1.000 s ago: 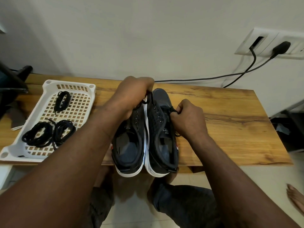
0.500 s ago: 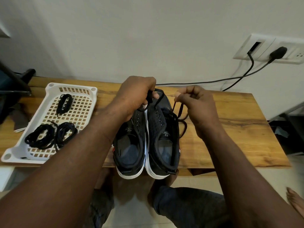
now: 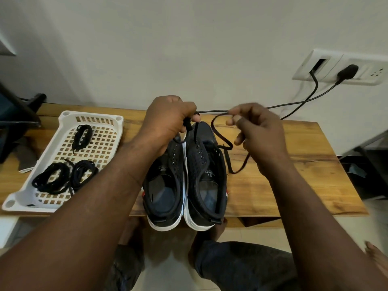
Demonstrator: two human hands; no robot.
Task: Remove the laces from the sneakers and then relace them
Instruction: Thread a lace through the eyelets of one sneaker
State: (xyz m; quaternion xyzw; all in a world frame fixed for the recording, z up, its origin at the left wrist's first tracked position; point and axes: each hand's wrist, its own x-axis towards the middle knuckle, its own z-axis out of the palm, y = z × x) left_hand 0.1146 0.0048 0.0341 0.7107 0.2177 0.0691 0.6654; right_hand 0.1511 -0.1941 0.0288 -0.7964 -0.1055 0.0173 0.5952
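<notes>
Centre of frame: pair of sneakers (image 3: 206, 164) side by side on the near edge of the desk (image 3: 294, 175), toes toward the wall, heels overhanging the edge; black mesh uppers, white soles, eyelet rows almost bare.

Left hand (image 3: 168, 122) above the toes, fingers (image 3: 184, 111) curled into a fist round one end of the lace (image 3: 218, 135); a short strand drops from the fist to the front eyelets of the right-of-frame sneaker.

Right hand (image 3: 260, 137) raised right of centre, thumb and forefinger pinching the lace at the top of a loop, other fingers loosely apart; from the pinch the lace arcs left, then down to that sneaker's outer side, with slack trailing onto the desk beneath the wrist.

Key relation: the sneaker lies down and left of the right hand's fingers, and the lace's long run points the same way; the right hand is nearer the slack, the left nearer the eyelets. A pull up and right would likely draw it through; removing or relacing, I cannot tell.

Left of frame: white basket (image 3: 63, 118) holding three coiled laces (image 3: 52, 179).
</notes>
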